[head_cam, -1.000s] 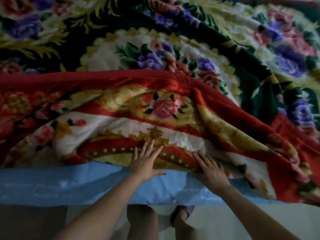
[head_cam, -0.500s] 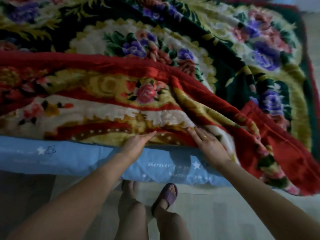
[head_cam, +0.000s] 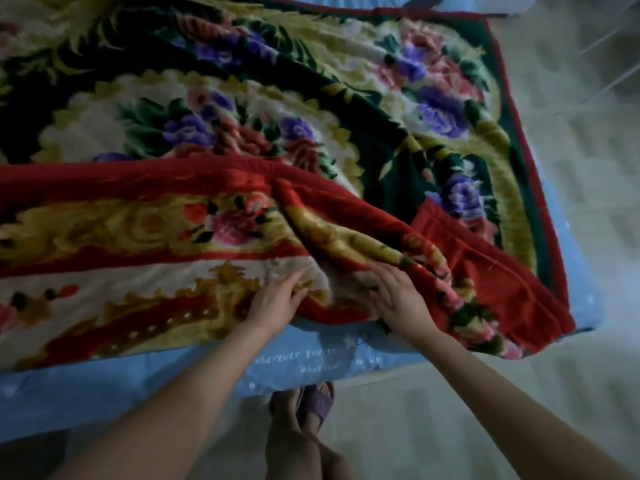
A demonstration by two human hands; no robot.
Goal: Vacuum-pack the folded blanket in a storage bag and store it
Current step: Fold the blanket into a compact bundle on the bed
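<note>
A large plush floral blanket [head_cam: 242, 140] lies spread over the bed, dark green with purple and red flowers. Its near edge is folded back, showing a red, cream and gold side [head_cam: 138, 237]. My left hand [head_cam: 273, 299] rests flat on this folded part near the bed's front edge, fingers straight. My right hand [head_cam: 398, 296] lies beside it to the right, fingers straight, pressing a crease where the red flap bunches. No storage bag is in view.
A light blue bed sheet [head_cam: 173, 375] with white stars and lettering covers the mattress edge below the blanket. Pale tiled floor [head_cam: 571, 168] runs along the right and front. My feet in purple slippers [head_cam: 315, 403] stand close to the bed.
The view has swung to the right and downward, showing the bed's right corner and floor. Both hands stay flat on the folded red part, now lying closer together at the crease.
</note>
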